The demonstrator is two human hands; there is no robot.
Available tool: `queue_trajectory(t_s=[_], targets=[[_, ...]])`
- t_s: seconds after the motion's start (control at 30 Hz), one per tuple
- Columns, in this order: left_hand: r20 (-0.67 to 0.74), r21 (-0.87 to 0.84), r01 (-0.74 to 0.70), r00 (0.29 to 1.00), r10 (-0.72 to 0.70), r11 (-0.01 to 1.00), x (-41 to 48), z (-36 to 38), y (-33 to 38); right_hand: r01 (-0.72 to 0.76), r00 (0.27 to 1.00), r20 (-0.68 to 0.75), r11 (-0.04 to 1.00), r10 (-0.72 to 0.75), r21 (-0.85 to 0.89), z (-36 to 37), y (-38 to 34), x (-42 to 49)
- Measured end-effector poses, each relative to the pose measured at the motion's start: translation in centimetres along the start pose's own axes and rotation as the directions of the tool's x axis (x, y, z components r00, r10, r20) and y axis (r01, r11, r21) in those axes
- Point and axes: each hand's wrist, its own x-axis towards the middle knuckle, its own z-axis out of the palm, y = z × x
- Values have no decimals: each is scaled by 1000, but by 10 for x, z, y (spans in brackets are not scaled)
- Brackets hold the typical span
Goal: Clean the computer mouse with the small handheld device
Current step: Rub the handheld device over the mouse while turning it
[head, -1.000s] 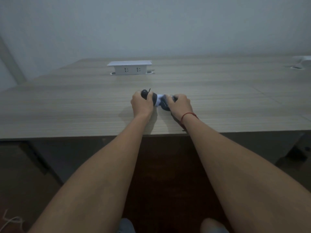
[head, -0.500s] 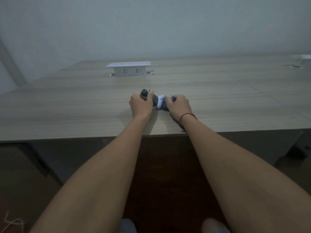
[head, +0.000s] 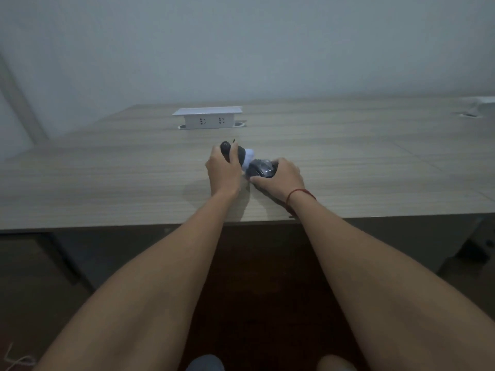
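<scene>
A dark computer mouse (head: 262,169) with pale lettering rests on the wooden table (head: 107,183) near its front edge. My right hand (head: 281,178) grips it from the right side. My left hand (head: 223,170) is closed around a small dark handheld device (head: 241,153) with a rounded back end and a short cord sticking up. The device's whitish front end (head: 249,156) points right and touches the mouse's left upper side. A red string circles my right wrist.
A white pop-up socket box (head: 207,118) stands at the back of the table. Another white fitting (head: 479,103) sits at the far right. The table's front edge (head: 134,226) runs under my forearms, with dark floor and table legs below.
My left hand has lifted the device a little and tilted it, so its white tip now sits higher on the mouse. The mouse shows more from under my right hand.
</scene>
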Motion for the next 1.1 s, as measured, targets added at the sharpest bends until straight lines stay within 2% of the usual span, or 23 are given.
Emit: queue_trajectory(t_s=[0.1, 0.2, 0.33, 0.43, 0.57, 0.8, 0.9, 1.03, 1.1], targets=[[72, 51, -75, 995, 71, 996, 1, 0, 3, 8, 997, 76, 992, -17, 128, -7, 2, -3], [109, 196, -120, 989, 100, 973, 3, -2, 1, -2, 988, 149, 969, -35, 245, -18, 6, -6], [138, 339, -128, 987, 85, 932, 11, -14, 1, 7, 986, 161, 973, -45, 230, -23, 6, -7], [146, 291, -184, 978, 146, 939, 13, -16, 12, 8, 986, 164, 988, -34, 155, -18, 3, -6], [253, 234, -275, 943, 215, 933, 6, -6, 21, 41, 990, 132, 994, -54, 103, -13, 0, -8], [170, 385, -109, 984, 46, 916, 9, -23, -11, 39, 972, 225, 988, -72, 147, -24, 4, -8], [123, 312, -54, 992, 16, 949, 10, -28, -14, 64, 956, 278, 990, -98, 129, -30, 2, -7], [133, 176, -101, 988, 78, 979, 10, -22, 5, 60, 930, 353, 989, -105, 136, -32, -2, -7], [167, 188, -108, 983, 77, 976, 8, -19, 4, 52, 925, 367, 989, -101, 141, -33, -3, -7]])
